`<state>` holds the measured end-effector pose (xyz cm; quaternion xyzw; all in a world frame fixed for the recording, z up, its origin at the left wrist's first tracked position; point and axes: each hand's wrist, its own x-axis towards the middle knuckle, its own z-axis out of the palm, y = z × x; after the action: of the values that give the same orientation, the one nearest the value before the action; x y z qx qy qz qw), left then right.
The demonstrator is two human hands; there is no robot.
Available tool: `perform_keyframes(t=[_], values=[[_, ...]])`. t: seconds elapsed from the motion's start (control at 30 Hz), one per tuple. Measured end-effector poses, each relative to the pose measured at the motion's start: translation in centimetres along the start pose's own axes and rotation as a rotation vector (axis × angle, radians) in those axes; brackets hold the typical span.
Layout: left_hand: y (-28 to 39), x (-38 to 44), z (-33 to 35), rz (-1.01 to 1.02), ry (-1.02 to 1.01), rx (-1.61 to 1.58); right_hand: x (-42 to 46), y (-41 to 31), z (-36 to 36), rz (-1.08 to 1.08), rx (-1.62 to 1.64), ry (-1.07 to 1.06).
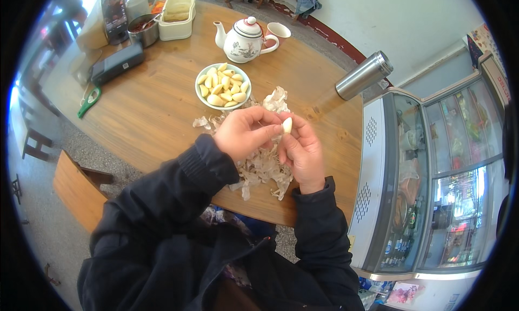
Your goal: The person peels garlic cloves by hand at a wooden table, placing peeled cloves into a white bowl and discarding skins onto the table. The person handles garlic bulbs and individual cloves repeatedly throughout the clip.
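A pale garlic clove point(287, 125) is pinched between the thumb and fingers of my right hand point(302, 150). My left hand point(247, 130) meets it from the other side, its thumb tip against the clove and its fingers curled behind. Below and around both hands lies a loose pile of dry garlic skins point(263, 169). Just beyond the left hand, a light bowl point(198, 92) is heaped with peeled garlic cloves point(223, 84). A papery clump of garlic skin point(276, 99) lies past the fingertips.
The wooden table point(162, 100) bears a white teapot point(242, 43), a cup point(279, 30), a steel tumbler point(363, 75), a green-handled peeler point(89, 103), a dark box-shaped device point(117, 63), a metal pot point(142, 34), a condiment box point(176, 19) and an upright phone point(114, 15). A glass-fronted refrigerator point(373, 181) stands at right.
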<state>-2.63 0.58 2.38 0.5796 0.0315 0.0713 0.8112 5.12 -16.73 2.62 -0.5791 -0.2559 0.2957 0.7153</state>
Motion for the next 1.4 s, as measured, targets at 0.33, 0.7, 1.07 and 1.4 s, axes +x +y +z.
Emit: perform_keyframes(t=[0.33,0.7,1.07,1.4], values=[[0.30,-0.04,-0.08,-0.028,0.003,0.024,0.01,-0.04,-0.05,0.016,-0.064,-0.057],[0.09,0.08,-0.54,-0.047,-0.051,-0.073,-0.17,-0.37,0.07,0.031,-0.010,-0.078],[0.33,-0.06,-0.22,-0.047,-0.060,-0.091,0.04,-0.10,0.15,0.042,-0.065,-0.037],[0.06,-0.03,-0.54,-0.083,-0.076,-0.120,-0.27,-0.36,0.14,0.049,-0.053,-0.025]])
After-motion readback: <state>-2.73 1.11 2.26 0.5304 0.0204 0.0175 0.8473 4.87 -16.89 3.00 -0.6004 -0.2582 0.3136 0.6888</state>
